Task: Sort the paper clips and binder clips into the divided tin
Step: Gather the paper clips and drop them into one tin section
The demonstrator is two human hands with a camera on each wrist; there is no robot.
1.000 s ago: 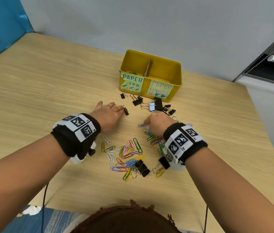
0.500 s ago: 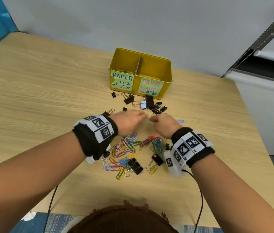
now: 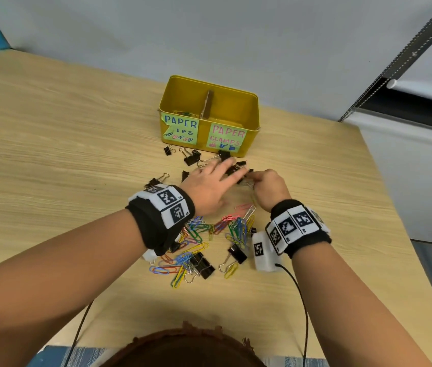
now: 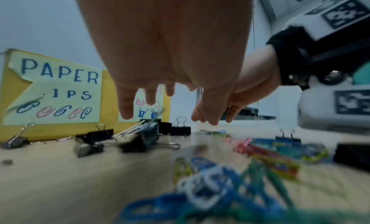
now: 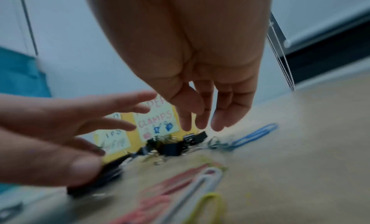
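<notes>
While we looked down at the table (image 3: pixel 50 160), we saw small black binder clips (image 3: pixel 191 158) lying in a loose row just in front of the tin (image 3: pixel 252 109). More of them sat near the left wrist, and two lay low in the heap. The tin was yellow, with a wall down its middle. Its left half had a note that said paper clips, and a few clips showed inside it. Its right half had a note that said paper clamps. We could not see what lay in that half.

Our left hand (image 3: pixel 209 185) reached out over the binder clips with its fingers spread wide and straight. It held nothing that we could see. In the right wrist view, its thumb (image 5: pixel 80 165) lay right over a black clip, but we could not tell if it pressed it.

Our right hand (image 3: pixel 269 186) was just beside the left, over the same bunch. From the head view its fingers looked curled, yet from the wrist they hung down loose and straight. We could not tell if it gripped anything.

Bright paper clips (image 3: pixel 236 226) lay in a heap between our wrists, near us.
</notes>
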